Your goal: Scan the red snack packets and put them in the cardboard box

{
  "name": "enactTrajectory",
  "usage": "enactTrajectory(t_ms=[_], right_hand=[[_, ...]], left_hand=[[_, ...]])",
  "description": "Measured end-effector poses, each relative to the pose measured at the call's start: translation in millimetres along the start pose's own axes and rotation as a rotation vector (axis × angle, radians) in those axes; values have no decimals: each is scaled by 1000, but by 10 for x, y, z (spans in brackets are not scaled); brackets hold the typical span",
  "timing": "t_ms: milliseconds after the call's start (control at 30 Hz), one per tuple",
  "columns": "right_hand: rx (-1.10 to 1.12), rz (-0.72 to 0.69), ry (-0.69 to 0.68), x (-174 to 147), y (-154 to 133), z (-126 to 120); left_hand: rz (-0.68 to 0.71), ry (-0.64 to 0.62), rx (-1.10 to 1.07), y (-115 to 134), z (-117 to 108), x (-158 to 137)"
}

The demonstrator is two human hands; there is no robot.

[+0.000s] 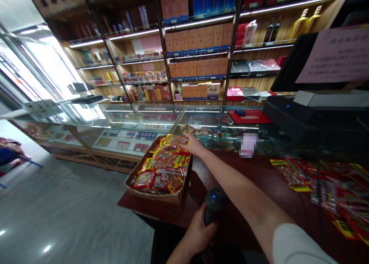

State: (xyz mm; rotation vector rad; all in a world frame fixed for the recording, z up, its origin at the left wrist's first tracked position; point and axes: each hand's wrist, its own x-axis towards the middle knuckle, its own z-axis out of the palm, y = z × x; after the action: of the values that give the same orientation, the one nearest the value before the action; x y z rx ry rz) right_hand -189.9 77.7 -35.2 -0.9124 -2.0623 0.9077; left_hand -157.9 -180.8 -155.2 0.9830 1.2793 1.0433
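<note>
My left hand (198, 230) is wrapped round the handle of a dark barcode scanner (213, 202) with a small blue light, low in front of me. My right hand (193, 145) reaches across to the far right corner of an open cardboard box (167, 198). Its fingers close on the edge of a red and yellow snack packet (173, 141) on top; the fingertips are partly hidden. More snack packets (161, 160) fill the box up to its rim. The box stands on the corner of a dark red-brown counter (230, 175).
Loose snack packets (325, 187) are spread over the counter at right. A monitor (294, 64) bearing a pink paper stands behind them. A blurred-out pinkish item (248, 145) and a red mat (250, 116) lie near glass display cases (138, 118). Stocked shelves line the wall.
</note>
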Motion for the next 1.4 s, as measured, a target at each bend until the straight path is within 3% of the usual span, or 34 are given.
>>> enactTrajectory(t_ms=[100, 167, 233, 300, 400, 467, 533, 700, 767, 1033, 1200, 1400], right_hand=[[-14, -41, -27, 43, -9, 28], [-47, -41, 6, -219, 179, -171], [-107, 15, 68, -695, 497, -504], [-248, 185, 192, -1311, 879, -901], [-657, 629, 482, -2213, 1420, -1449], [-815, 740, 544, -2624, 1677, -1689], [-883, 720, 532, -2839, 1802, -1785], [-862, 392, 429, -2933, 1630, -1554], [-821, 338, 422, -2941, 1545, -1446], [-821, 699, 549, -2826, 1779, -1517], [-535, 529, 571, -2837, 1740, -1453], [-179, 424, 487, -2911, 1477, -1138]], left_hand=[[22, 1, -2, 11, -15, -2], [38, 11, 13, 15, -20, -4], [29, 24, 34, 14, -26, -1], [4, 19, 42, 7, -37, 10], [-13, -18, 36, -15, -55, 37], [-14, -38, 39, -45, -60, 56], [-12, -25, 46, -88, -58, 73], [-1, 22, 71, -125, -39, 72], [-4, 18, 86, -76, -26, 49], [-11, -38, 153, 30, -32, 2], [-14, -43, 144, -53, -74, 0], [15, -65, 96, -33, -72, -11]])
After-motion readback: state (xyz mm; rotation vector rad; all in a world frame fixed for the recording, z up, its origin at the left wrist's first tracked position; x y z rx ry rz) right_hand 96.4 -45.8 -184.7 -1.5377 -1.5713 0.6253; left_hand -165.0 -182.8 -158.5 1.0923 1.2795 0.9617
